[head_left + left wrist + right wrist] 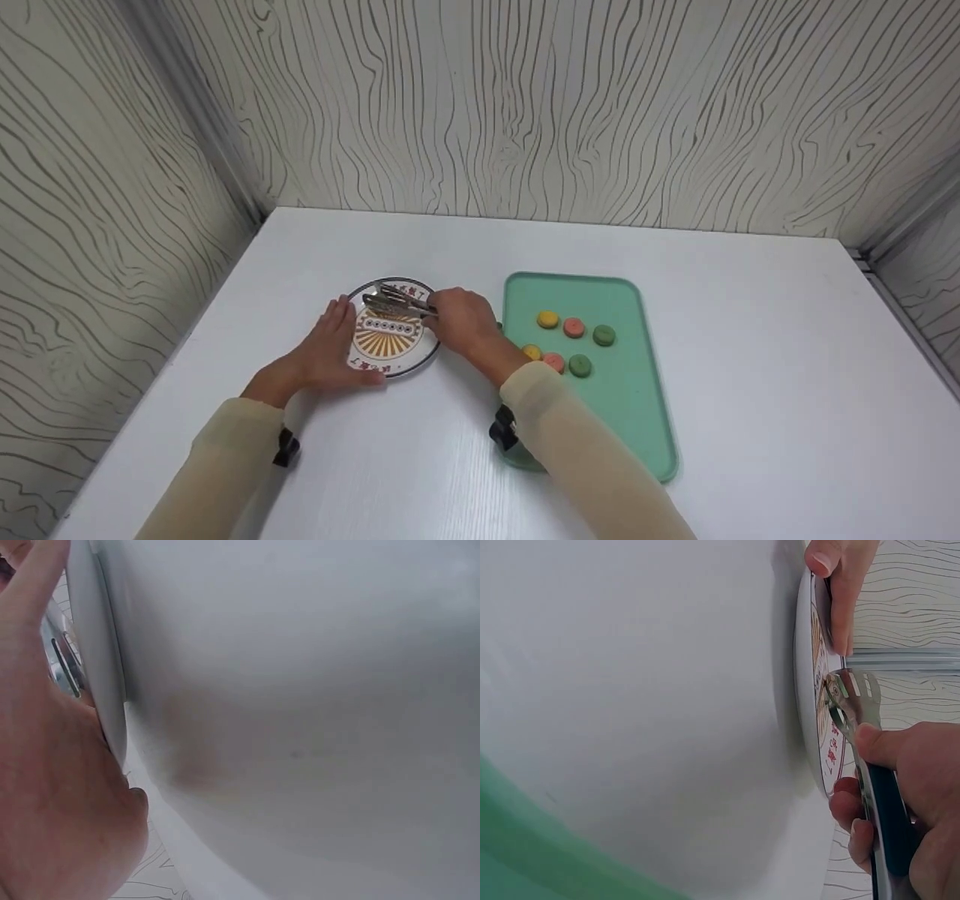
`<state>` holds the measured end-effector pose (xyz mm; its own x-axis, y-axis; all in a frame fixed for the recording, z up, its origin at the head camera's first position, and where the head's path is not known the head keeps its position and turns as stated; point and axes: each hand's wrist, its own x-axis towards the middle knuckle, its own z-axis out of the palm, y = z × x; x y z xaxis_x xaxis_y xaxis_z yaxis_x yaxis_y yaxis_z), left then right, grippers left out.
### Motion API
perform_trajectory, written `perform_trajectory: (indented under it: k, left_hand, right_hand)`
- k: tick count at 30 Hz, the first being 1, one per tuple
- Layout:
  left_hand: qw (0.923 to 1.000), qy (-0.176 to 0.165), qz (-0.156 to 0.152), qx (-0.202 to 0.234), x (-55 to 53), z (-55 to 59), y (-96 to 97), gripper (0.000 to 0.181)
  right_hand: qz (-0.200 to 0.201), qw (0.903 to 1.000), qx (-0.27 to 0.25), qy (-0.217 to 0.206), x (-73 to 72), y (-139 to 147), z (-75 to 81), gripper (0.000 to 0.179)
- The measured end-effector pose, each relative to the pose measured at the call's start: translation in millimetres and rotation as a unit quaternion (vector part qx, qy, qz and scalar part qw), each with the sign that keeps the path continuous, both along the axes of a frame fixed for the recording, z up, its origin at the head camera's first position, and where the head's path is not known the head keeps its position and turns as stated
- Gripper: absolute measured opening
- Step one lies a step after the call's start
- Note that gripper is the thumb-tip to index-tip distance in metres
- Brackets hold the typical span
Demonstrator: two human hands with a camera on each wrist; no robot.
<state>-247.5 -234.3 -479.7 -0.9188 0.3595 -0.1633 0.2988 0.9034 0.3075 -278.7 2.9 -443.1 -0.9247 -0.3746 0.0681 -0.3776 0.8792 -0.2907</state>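
Observation:
My right hand (pixel 466 321) grips metal serving tongs (pixel 396 300), with a dark handle showing in the right wrist view. The slotted tong heads (pixel 853 686) are low over a round white plate (pixel 409 360), near its far left part. This plate has a dark rim line, red lettering and an orange ray pattern. My left hand (pixel 328 356) rests at the left rim of the plate, fingers extended along it and thumb spread toward the near edge. In the left wrist view the left hand (pixel 64 765) lies against the tilted-looking plate side (pixel 94 637).
A green rectangular tray (pixel 619 412) lies right of the plate, partly under my right forearm. On it are two rows of macarons: yellow (pixel 547 319), pink (pixel 574 328) and green (pixel 604 335) ones. Patterned panels (pixel 487 112) surround the white table (pixel 750 360).

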Motion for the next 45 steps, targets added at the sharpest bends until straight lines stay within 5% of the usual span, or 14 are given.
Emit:
perform_trajectory:
  k: [21, 45]
  left_hand:
    - [0.9999, -0.006, 0.007, 0.006, 0.7, 1.1, 1.2, 0.133]
    - [0.9999, -0.005, 0.007, 0.006, 0.6, -0.6, 1.3, 0.133]
  right_hand:
    - [0.009, 0.9996, 0.025, 0.005, 5.2, 3, 6.9, 0.035]
    - [0.035, 0.9963, -0.06, 0.051, 8.3, 49, 34.1, 0.035]
